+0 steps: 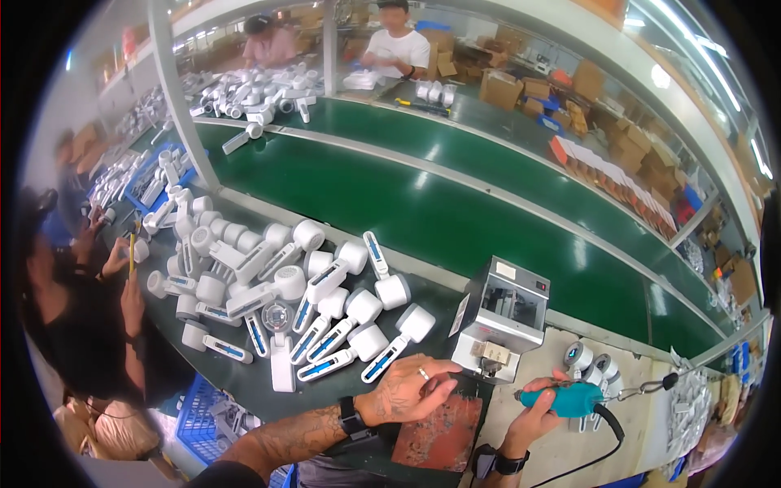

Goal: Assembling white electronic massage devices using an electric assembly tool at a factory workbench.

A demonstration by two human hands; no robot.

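At far left, a co-worker [81,325] in black holds a slim yellow thing [133,254]. Beyond is a blue tray [189,176] of white parts; low in front, a blue crate [195,411] also holds parts. A heap of white units [290,283], many with blue strips in their handles, covers the left of the dark bench [321,397]. Behind it runs a green belt [366,187], with two people seated across it.

The left hand [407,394], palm down, is open, its thumb apart from the forefinger; whether anything tiny is at its fingertips, I cannot tell. It is beside a worn red mat [439,435], its forefinger near the front of a small grey machine [500,325].

Right of the mat, the right hand [533,421] grips a teal screwdriver [576,400], tip pointing left, just below the machine. A black cable [620,427] curves down from its right end, and a coil [639,392] links it to a black clip [669,381]. Just behind are a few more white units [578,355] on a beige board [643,419]. White parts [698,407] lie heaped at far right.
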